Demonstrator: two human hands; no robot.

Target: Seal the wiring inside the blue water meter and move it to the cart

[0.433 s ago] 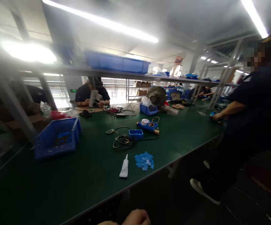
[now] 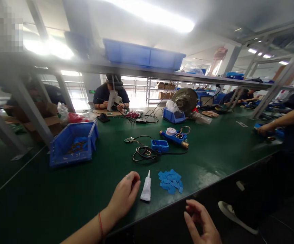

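Left hand bending beside the white tube, right hand curving loosely at the table's edge

The left hand (image 2: 125,195) is showing its back at the lower centre of the frame, its forearm slanting up from the bottom edge and a red cord (image 2: 100,222) circling the wrist. Its fingers are curling forward and down, with the thumb lying along the near side. The palm is facing away, so whether the hand is gripping anything cannot be told, nor whether it is touching the table (image 2: 106,176).

Just to its right, the white tube (image 2: 146,190) is lying with its nozzle pointing toward the top of the frame. A loose heap of blue pieces (image 2: 171,182) is spreading to the right of the tube, right of centre.

The right hand (image 2: 203,222) is hanging at the bottom, right of centre, against the dark area past the table's edge. Its fingers are bending softly and its thumb is standing apart from them, leaving a gap with nothing in it.

Near the middle, a black cable (image 2: 142,158) is coiling beside a small blue box (image 2: 159,149), and a blue fitting with brass ends (image 2: 173,136) is resting above and to the right. A blue bin (image 2: 70,162) is sitting at the left.
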